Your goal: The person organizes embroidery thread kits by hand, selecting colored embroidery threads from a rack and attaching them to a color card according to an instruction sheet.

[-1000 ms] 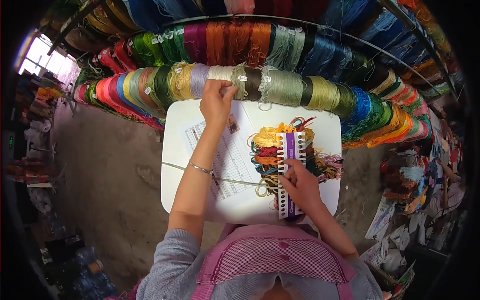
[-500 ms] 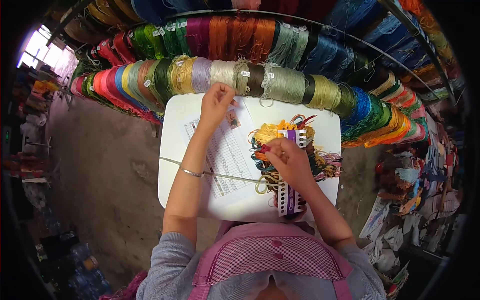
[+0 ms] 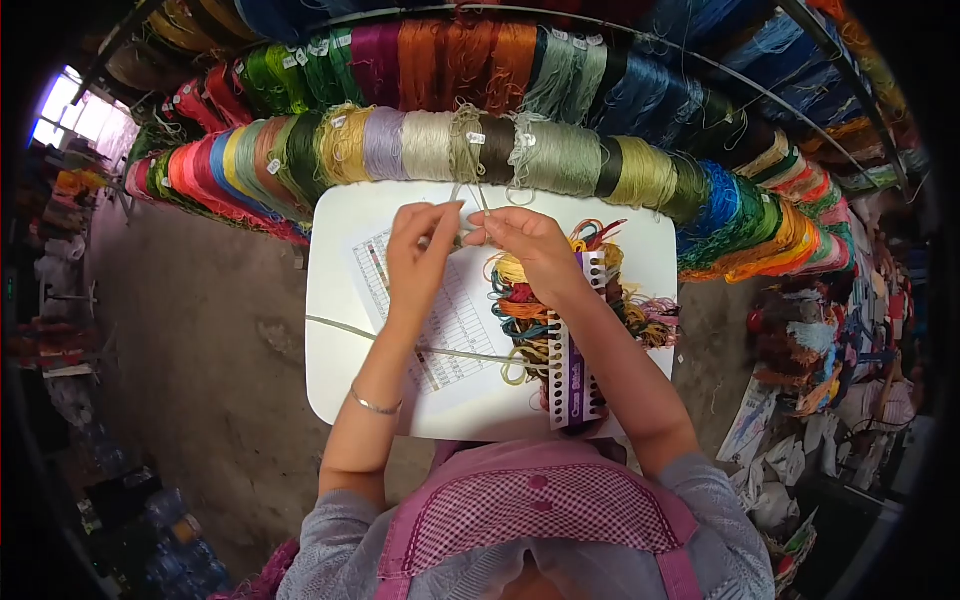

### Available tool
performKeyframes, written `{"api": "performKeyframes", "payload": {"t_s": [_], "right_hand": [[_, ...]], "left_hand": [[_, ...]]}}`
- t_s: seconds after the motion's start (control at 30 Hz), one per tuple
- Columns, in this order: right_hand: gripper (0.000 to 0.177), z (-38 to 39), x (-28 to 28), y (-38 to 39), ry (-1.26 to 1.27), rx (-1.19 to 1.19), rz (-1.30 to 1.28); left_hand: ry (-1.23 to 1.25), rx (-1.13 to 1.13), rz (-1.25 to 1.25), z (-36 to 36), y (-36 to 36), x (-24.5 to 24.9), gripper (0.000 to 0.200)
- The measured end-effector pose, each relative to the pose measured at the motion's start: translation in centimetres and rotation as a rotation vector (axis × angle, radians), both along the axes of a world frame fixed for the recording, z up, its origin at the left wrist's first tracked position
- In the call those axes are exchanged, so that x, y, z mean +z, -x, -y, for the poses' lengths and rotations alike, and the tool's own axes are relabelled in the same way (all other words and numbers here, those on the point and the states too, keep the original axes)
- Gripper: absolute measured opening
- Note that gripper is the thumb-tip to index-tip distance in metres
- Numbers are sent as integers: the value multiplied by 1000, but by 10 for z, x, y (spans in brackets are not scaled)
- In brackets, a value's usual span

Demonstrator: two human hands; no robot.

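My left hand (image 3: 420,262) and my right hand (image 3: 530,250) are close together over the far part of the white table (image 3: 330,270). Olive-green thread (image 3: 483,198) runs down from the hanging skeins to between them, and the fingers of both are pinched on it. Beneath my left hand lies a printed chart (image 3: 450,310). Under my right forearm is a white punched card (image 3: 562,385) with a purple strip, holding many coloured thread bundles (image 3: 525,325). A long pale green strand (image 3: 345,327) crosses the table and the chart to the card.
Skeins (image 3: 560,155) of many colours hang on a rail along the table's far edge, with more rows (image 3: 465,70) behind. At the right are piled threads and bags (image 3: 815,345). Grey floor (image 3: 235,330) shows at the left.
My right hand has left the thread bundles and moved up and left beside my left hand. My left hand has come slightly down. Olive-green thread now stretches to them from the skeins.
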State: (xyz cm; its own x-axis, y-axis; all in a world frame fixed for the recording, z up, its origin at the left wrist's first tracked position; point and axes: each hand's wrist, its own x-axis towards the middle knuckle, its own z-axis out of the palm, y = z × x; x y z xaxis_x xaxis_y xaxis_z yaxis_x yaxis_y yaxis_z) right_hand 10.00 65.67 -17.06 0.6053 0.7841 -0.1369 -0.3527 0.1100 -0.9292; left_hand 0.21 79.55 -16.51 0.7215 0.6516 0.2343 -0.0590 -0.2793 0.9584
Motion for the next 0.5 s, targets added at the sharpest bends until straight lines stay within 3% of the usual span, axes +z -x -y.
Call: {"api": "performKeyframes", "payload": {"t_s": [0.07, 0.1, 0.2, 0.43, 0.5], "right_hand": [[30, 1, 4, 1, 29, 6, 7], [31, 2, 6, 2, 57, 4, 14], [30, 3, 12, 4, 67, -22, -37], [26, 3, 7, 3, -18, -34, -75], [24, 3, 5, 2, -18, -50, -64]], "left_hand": [[480, -235, -131, -4, -14, 4, 24], [606, -301, -125, -3, -18, 8, 25], [729, -385, -147, -9, -21, 9, 23], [704, -350, -81, -7, -24, 9, 21], [464, -176, -125, -10, -30, 5, 18]]}}
